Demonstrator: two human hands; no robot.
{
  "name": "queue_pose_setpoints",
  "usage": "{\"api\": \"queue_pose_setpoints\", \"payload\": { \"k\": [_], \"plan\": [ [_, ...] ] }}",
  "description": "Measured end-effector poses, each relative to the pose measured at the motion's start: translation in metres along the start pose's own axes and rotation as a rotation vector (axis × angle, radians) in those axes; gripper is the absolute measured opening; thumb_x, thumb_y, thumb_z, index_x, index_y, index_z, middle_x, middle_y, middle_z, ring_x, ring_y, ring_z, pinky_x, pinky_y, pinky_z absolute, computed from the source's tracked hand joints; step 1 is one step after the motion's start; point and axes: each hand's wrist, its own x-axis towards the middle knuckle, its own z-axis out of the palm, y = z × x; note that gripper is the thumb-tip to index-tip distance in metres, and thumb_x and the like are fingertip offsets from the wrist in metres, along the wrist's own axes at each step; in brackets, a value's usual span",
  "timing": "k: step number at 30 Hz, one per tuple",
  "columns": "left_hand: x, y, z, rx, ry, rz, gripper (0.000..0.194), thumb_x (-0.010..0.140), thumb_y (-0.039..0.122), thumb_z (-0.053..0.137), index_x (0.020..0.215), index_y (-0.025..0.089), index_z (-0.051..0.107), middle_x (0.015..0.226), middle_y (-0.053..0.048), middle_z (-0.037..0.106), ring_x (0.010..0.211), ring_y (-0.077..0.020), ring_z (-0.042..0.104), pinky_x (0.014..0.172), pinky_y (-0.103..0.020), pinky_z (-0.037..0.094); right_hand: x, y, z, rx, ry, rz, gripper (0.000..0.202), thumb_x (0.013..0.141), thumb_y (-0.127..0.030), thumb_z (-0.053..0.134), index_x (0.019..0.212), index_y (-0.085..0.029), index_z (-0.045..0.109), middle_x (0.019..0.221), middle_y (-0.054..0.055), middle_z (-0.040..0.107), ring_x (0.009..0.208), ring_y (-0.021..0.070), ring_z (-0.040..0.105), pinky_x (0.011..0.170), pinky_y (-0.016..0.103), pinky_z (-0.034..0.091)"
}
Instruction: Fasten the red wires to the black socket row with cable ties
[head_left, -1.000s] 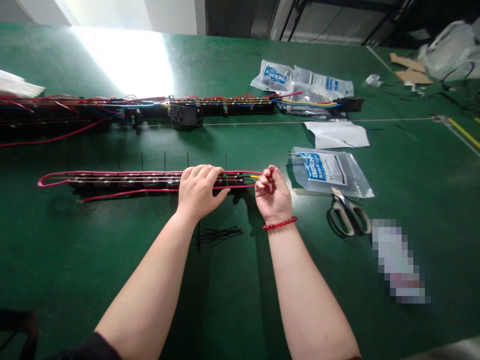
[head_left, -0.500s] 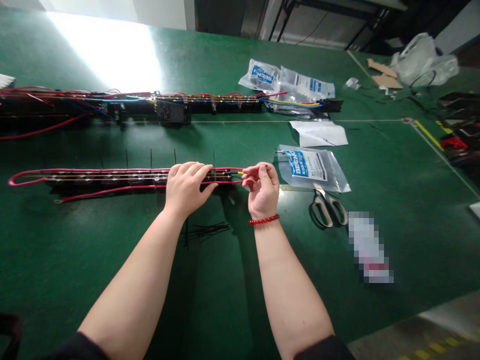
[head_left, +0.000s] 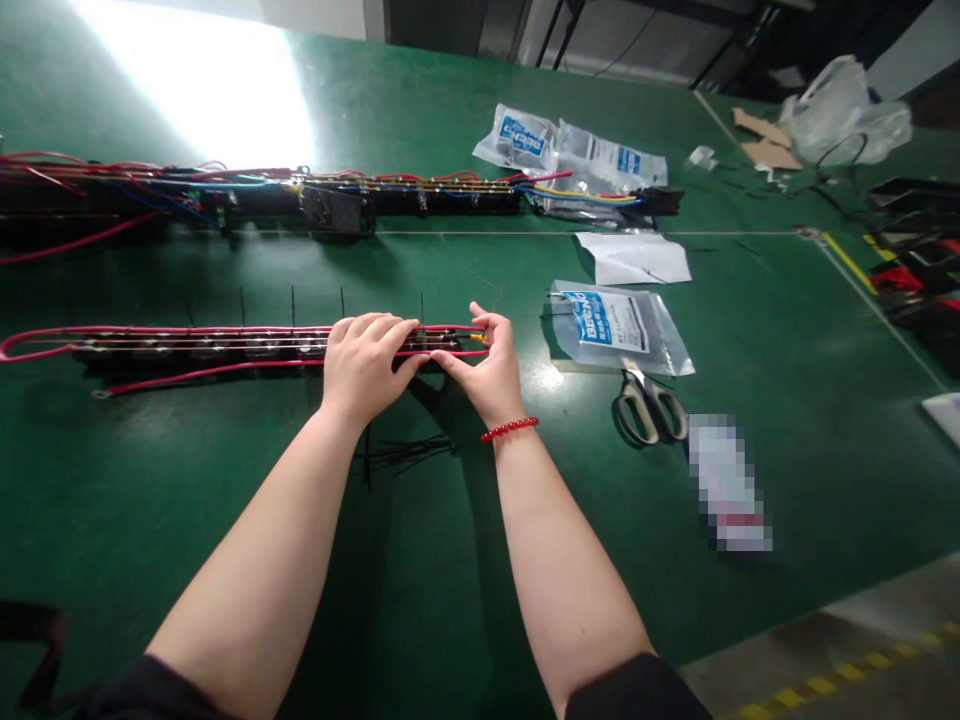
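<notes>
Wired strip (head_left: 225,345), left grip (head_left: 364,365) flat atop, right grip (head_left: 484,365) pinching its end.

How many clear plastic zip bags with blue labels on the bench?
3. Two clear plastic zip bags overlap at the far centre, and; a third lies right of the right hand, above the scissors. Others may be hidden.
</notes>
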Motion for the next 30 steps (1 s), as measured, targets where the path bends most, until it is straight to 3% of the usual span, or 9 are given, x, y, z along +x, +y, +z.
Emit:
{"api": "queue_pose_setpoints", "payload": {
  "k": [4, 8, 14, 30],
  "plan": [
    [0.001, -0.001, 0.0, -0.012, -0.006, -0.011, 0.037, 0.096, 0.048, 0.055, 0.123, 0.027, 0.07, 0.125, -0.009, 0.072, 0.121, -0.0329, 0.061, 0.102, -0.05, 0.041, 0.0, 0.003, 0.002, 0.015, 0.067, 0.065, 0.062, 0.066, -0.05, 0.088, 0.106, -0.026, 0.048, 0.136, 0.012, 0.06, 0.124, 0.0269, 0.059, 0.11, 0.052, 0.045],
    [0.0, 0.001, -0.001, -0.026, -0.004, -0.027, 0.035, 0.094, 0.045, 0.058, 0.123, 0.029, 0.07, 0.124, -0.009, 0.073, 0.122, -0.0332, 0.061, 0.103, -0.051, 0.041, 0.0, 0.004, 0.002, 0.08, 0.056, 0.093, 0.062, 0.063, -0.048, 0.09, 0.105, -0.027, 0.049, 0.129, 0.009, 0.061, 0.121, 0.0253, 0.059, 0.106, 0.048, 0.049],
    [-0.002, 0.01, -0.002, 0.017, 0.066, -0.076, 0.031, 0.096, 0.039, 0.055, 0.122, 0.03, 0.069, 0.119, -0.007, 0.075, 0.123, -0.0323, 0.062, 0.114, -0.059, 0.026, 0.0, 0.004, 0.003, 0.097, 0.043, 0.078, 0.054, 0.07, -0.041, 0.087, 0.107, -0.027, 0.05, 0.12, 0.006, 0.063, 0.114, 0.0223, 0.062, 0.105, 0.045, 0.05],
    [0.001, 0.005, -0.004, 0.038, 0.004, -0.06, 0.036, 0.096, 0.047, 0.052, 0.122, 0.027, 0.066, 0.122, -0.008, 0.072, 0.112, -0.0316, 0.063, 0.104, -0.051, 0.036, -0.001, -0.001, 0.004, 0.087, 0.057, 0.073, 0.049, 0.071, -0.034, 0.085, 0.103, -0.028, 0.048, 0.12, 0.004, 0.063, 0.114, 0.0222, 0.062, 0.104, 0.047, 0.05]
  ]
}}
